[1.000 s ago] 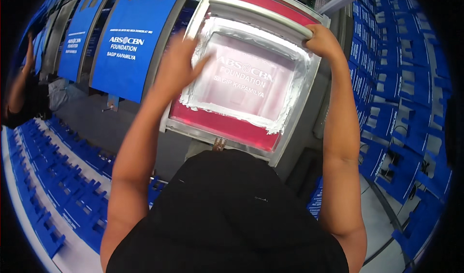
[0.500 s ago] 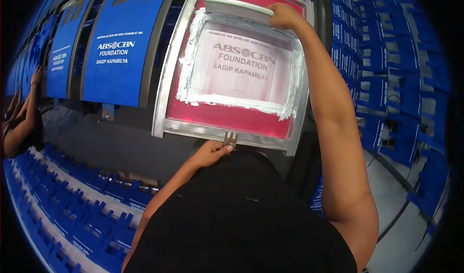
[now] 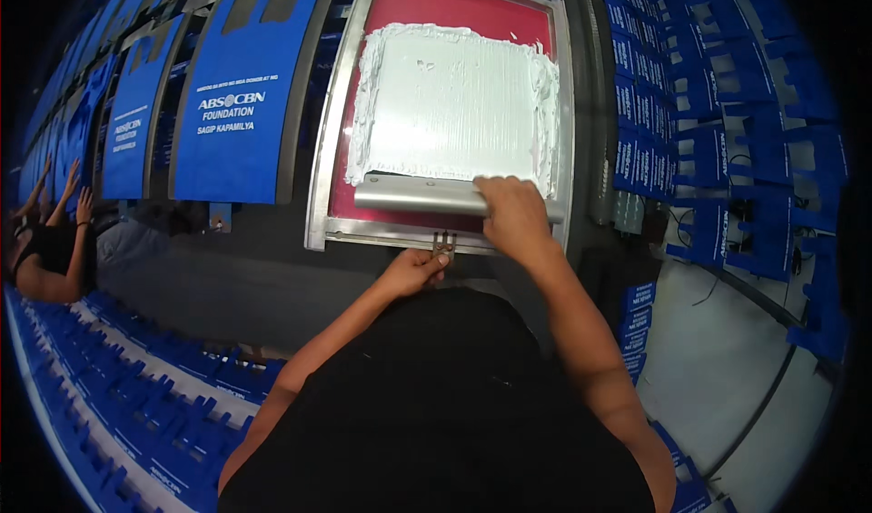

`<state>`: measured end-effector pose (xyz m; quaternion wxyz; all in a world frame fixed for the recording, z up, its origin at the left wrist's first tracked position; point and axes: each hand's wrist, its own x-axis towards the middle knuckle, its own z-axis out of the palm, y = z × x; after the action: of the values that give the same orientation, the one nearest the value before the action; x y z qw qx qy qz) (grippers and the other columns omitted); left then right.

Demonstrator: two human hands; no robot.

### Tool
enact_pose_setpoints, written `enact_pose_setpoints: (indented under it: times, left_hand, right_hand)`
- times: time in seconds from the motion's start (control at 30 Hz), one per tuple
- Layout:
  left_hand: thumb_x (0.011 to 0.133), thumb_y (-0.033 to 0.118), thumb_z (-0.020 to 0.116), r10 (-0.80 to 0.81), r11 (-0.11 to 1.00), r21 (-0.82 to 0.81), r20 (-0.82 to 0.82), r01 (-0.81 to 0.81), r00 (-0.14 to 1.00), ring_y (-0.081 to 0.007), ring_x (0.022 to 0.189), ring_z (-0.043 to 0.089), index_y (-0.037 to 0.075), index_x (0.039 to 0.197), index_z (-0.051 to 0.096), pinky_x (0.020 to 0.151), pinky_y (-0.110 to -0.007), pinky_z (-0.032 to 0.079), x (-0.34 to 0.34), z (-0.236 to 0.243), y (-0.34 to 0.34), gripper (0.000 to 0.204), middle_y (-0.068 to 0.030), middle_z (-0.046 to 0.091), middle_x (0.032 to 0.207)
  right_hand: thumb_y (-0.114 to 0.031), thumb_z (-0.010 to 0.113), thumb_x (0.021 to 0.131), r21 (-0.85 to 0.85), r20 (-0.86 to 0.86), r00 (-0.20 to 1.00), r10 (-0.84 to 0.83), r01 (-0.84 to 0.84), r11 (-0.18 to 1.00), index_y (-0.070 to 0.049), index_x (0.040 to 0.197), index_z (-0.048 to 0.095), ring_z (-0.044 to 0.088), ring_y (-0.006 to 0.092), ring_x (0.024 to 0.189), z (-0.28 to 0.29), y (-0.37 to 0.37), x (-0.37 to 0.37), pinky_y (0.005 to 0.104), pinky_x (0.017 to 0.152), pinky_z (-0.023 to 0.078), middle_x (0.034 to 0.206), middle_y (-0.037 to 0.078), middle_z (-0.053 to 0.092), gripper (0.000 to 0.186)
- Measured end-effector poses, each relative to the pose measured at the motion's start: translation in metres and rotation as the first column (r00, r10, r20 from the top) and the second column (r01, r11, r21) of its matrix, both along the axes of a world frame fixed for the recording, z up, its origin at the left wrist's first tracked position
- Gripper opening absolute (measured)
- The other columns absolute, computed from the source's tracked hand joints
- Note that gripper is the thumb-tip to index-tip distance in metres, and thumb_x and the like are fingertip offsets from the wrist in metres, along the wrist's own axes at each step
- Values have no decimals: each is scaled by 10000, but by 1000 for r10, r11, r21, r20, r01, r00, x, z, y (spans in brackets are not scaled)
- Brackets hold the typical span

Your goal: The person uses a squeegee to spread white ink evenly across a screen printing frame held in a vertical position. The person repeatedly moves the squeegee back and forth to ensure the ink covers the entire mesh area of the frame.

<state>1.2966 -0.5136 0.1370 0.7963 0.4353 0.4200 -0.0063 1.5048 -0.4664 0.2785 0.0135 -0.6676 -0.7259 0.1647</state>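
Observation:
A screen-printing frame [image 3: 327, 157] with an aluminium border and pink mesh lies before me, white paste [image 3: 454, 95] spread in a thick rectangle across it. My right hand [image 3: 515, 213] is closed on the right end of a long silver squeegee [image 3: 413, 195], which lies along the near edge of the paste. My left hand [image 3: 420, 272] pinches a small metal bracket [image 3: 444, 245] at the middle of the frame's near rail.
Printed blue bags [image 3: 241, 49] lie on boards to the left. Several rows of blue bag pieces fill the right side [image 3: 718, 86] and lower left [image 3: 109, 395]. At the far left another person [image 3: 50, 272] in black has arms raised to the bags. White floor [image 3: 727, 368] shows at lower right.
My right hand has pulled the squeegee from the far edge toward me, leaving white over the lettering area. My left hand moved down from the frame's left side onto the bracket.

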Motion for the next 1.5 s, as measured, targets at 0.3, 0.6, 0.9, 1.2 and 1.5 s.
enact_pose_setpoints:
  times: [0.3, 0.6, 0.9, 1.2, 1.5]
  left_hand:
    - [893, 487, 590, -154, 893, 348, -364, 287, 918, -182, 607, 582, -8, 861, 688, 600, -342, 468, -6, 25, 12, 505, -121, 622, 641]
    - [966, 313, 519, 694, 469, 870, -259, -149, 672, -286, 951, 646, -20, 1116, 617, 815, -351, 479, -99, 14, 163, 378, -210, 666, 1000]
    - [980, 241, 498, 723, 544, 676, -77, -497, 687, -203, 1141, 570, -73, 1317, 484, 959, -293, 436, -51, 26, 114, 461, -195, 607, 1229]
    - [938, 340, 547, 506, 671, 621, 18, -406, 862, -328, 981, 666, -8, 1302, 514, 836, -372, 503, 217, 65, 52, 505, -272, 643, 1068]
    - [935, 388, 554, 325, 690, 674, 40, -266, 945, -365, 1008, 650, -26, 1288, 518, 868, -388, 491, 338, 92, 58, 546, -279, 636, 1083]
  right_hand:
    - [-227, 754, 656, -128, -158, 966, -204, 184, 975, -70, 1001, 665, 594, 304, 999, -7, -2, 115, 489, 976, 319, 969, 98, 676, 389]
    - [-79, 784, 730, -424, -776, 312, -548, 384, 820, 21, 967, 690, 621, 122, 775, -77, 32, 150, 270, 716, 492, 846, 52, 682, 273]
    - [-111, 806, 695, -458, -763, 273, -586, 411, 788, 19, 963, 690, 640, 139, 796, -15, 3, 196, 278, 734, 507, 851, 72, 691, 320]
    - [-69, 754, 686, -283, -720, 277, -636, 720, 634, 35, 1070, 647, 617, 202, 910, 65, -174, 422, 303, 838, 464, 965, 90, 659, 412]
    - [-118, 763, 716, -246, -749, 223, -623, 780, 575, 41, 1136, 618, 608, 209, 973, 82, -235, 514, 301, 900, 437, 1059, 122, 656, 473]
